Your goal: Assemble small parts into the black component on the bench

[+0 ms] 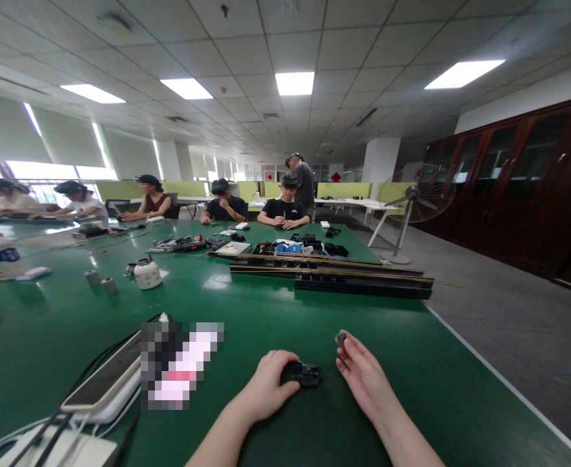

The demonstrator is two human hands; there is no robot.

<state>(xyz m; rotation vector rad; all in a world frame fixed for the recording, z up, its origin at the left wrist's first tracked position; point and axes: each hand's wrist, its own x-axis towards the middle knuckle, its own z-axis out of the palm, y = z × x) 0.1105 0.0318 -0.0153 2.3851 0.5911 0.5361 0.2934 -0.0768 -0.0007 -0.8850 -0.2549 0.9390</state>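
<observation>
Quietly, two bare hands work low over a green table (207, 425), a black part between them.
From the head view, I see the left hand (270, 384) curled round the near-left end of the black part (307, 375), thumb and fingers gripping its sides, the part low over the tabletop. Just beside it, the right hand (363, 371) is raised, fingertips pinching a small bluish piece (341, 337) too tiny to make out. Long black channels (363, 286) lie beyond, a white jar (148, 275) stands farther left, and a person in a black T-shirt (285, 211) sits across.
</observation>
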